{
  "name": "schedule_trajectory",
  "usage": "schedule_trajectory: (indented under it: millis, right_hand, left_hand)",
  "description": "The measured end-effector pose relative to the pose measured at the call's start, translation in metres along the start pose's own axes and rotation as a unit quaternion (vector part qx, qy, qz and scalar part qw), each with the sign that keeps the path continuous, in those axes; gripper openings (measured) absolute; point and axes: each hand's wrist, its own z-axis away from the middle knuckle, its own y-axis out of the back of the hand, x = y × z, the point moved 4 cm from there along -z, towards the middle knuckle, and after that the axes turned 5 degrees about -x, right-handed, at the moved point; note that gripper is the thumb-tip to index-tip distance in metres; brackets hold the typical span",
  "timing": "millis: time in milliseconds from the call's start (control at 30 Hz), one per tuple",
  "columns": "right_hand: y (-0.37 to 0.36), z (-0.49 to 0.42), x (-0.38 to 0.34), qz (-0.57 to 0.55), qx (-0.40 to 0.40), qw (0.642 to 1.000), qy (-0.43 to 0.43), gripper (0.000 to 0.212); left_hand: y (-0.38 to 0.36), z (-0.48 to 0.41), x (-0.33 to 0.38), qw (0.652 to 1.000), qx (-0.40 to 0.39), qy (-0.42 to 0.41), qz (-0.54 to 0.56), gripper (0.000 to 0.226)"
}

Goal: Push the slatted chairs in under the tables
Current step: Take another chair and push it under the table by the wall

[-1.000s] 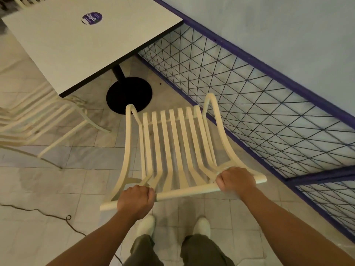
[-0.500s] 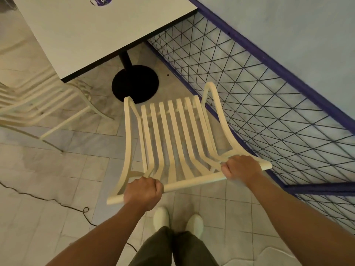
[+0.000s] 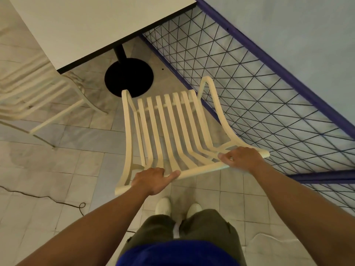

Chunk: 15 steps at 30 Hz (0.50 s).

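Nearest the camera are a blue shirt hem, dark olive trousers and two white shoes planted on pale, matte square floor tiles. Two bare forearms reach forward to the top rail of one cream slatted chair, smooth painted slats curving from backrest into seat. The left hand wraps the rail near its left end, fingers curled over the far side and the thumb laid straight along the rail. The right hand covers the rail near its right end, fingers pressed together over it, knuckles up; a ring shows on one finger. The chair stands on the tiles between the person and the table, its seat front just reaching the black round pedestal base, not yet under the top. A thin dark cord trails across the floor at left. Beyond, one white square tabletop with a dark edge sits on a black post. A second cream slatted chair, blurred, stands at its left side. A dark diamond wire-mesh fence with a purple frame runs along the right, against a pale blue wall.
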Motion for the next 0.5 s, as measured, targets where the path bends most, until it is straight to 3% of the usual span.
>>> schedule_trajectory:
  millis: [233, 500]
  right_hand:
    - [0.0, -0.013, 0.009, 0.029, 0.017, 0.999, 0.034, 0.062]
    - [0.021, -0.027, 0.042, 0.061, 0.047, 0.993, 0.094, 0.055]
  left_hand:
    - [-0.001, -0.003, 0.001, 0.999, -0.013, 0.005, 0.029, 0.125]
    - [-0.007, -0.005, 0.038, 0.997, 0.017, 0.04, 0.06, 0.119]
